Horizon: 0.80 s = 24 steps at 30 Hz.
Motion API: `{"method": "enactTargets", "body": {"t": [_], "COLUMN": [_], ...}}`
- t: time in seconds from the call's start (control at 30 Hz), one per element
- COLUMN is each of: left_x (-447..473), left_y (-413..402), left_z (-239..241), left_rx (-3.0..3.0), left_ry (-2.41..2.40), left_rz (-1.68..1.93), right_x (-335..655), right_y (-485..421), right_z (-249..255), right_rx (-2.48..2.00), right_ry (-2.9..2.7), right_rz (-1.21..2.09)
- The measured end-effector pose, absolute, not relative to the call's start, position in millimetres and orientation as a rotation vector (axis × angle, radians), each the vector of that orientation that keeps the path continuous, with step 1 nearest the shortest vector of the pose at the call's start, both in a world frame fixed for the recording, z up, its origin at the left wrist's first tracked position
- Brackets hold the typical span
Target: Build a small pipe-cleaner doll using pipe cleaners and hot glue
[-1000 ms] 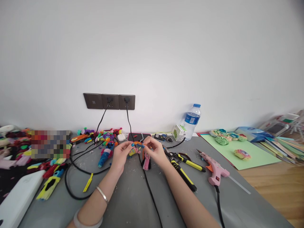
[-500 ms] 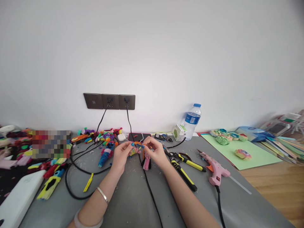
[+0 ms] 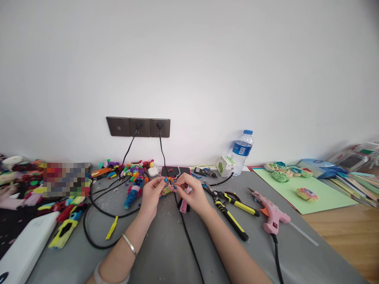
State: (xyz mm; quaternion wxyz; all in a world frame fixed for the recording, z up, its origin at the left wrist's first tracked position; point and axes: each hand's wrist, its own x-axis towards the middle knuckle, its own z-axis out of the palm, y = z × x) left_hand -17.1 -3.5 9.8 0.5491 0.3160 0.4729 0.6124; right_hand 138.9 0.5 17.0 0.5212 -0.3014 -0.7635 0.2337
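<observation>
My left hand [image 3: 154,193] pinches one end of a short orange pipe cleaner [image 3: 169,179] between thumb and fingertips. My right hand [image 3: 192,193] has its fingers closed on the other end, very near the left fingertips. Both hands hover over the middle of the grey table. Just behind and below the fingers lie a small yellow-and-pink fuzzy piece [image 3: 166,191] and a pink-and-black one [image 3: 184,206], both partly covered. A blue-and-red fuzzy figure [image 3: 133,195] rests to the left of my left hand.
Black cables [image 3: 85,225] loop across the grey table [image 3: 166,252]. Yellow-black pliers [image 3: 232,221] and a pink glue gun [image 3: 274,217] lie at right. A water bottle [image 3: 242,152] stands by the wall. Colourful fuzzy pieces [image 3: 63,232] and a white device [image 3: 28,248] sit at left.
My fingertips have come closer together, and the orange pipe cleaner shows less between them, bent more sharply. The whole scene has shifted slightly to the right in view.
</observation>
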Motion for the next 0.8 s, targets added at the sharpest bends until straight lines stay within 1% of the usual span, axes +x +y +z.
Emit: {"method": "enactTargets", "body": {"t": [0.43, 0.8], "left_x": [-14, -13], "left_y": [-4, -7], "left_z": [3, 2], "left_rx": [0.827, 0.94], "left_ry": [1.118, 1.114], "left_rz": [1.526, 1.537], "right_x": [133, 129], "right_y": [0, 0], "right_z": [13, 7], "right_rx": [-0.711, -0.771], "right_ry": [-1.874, -1.943], "right_rz": [0.476, 0.296]}}
